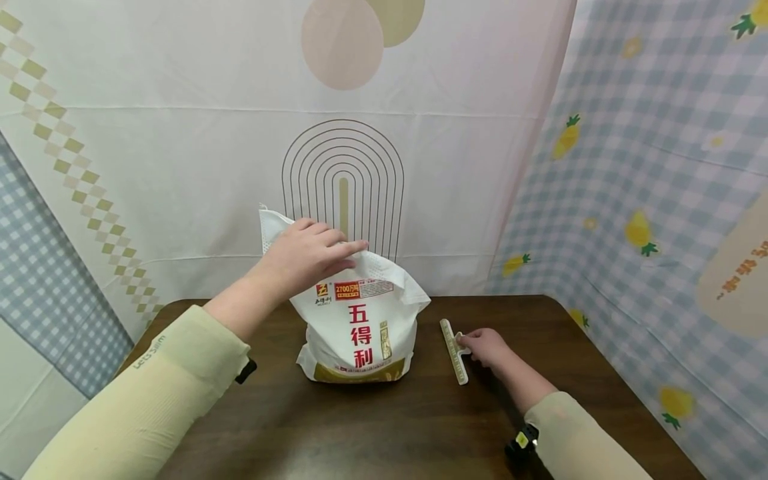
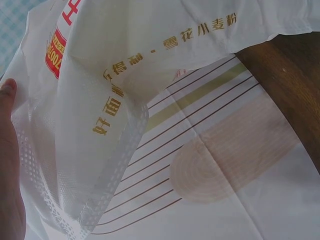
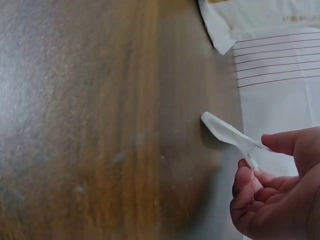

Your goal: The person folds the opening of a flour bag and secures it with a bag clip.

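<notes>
The left grip (image 1: 309, 257) lies across the top edge of one white printed bag (image 1: 336, 330) and touches it. Several fingertips pass out of sight, so whether they close on the material cannot be told. The bag stands upright on the table (image 1: 360, 433), directly below the left grip and to the left of the right grip (image 1: 489, 348). Its upper corner rises past the left grip on the outer side; the remaining edge slopes down on the inner side. This placement probably controls the loose upper material, which appears too limp to hold its own shape, while the filled base supplies stability.

The right grip pinches one pale bar clip (image 1: 453, 353) by its handle, between thumb and fingers. The bar projects ahead of the fingertips and sits just beside the bag, apart from it. Contact between bar and table cannot be confirmed. Holding by the handle presumably leaves the full bar unobstructed and allows finger pressure to work the clip.

Count: bag, one; clip, one; table, one; grips, two; pale sleeves (image 1: 138, 400), two, one behind each grip; dark wrist devices (image 1: 522, 445), two, one at each wrist. One white backdrop (image 1: 198, 187) hangs beyond both grips. Blue-checked cloth (image 1: 606, 200) shows outward of each grip, in two areas.
</notes>
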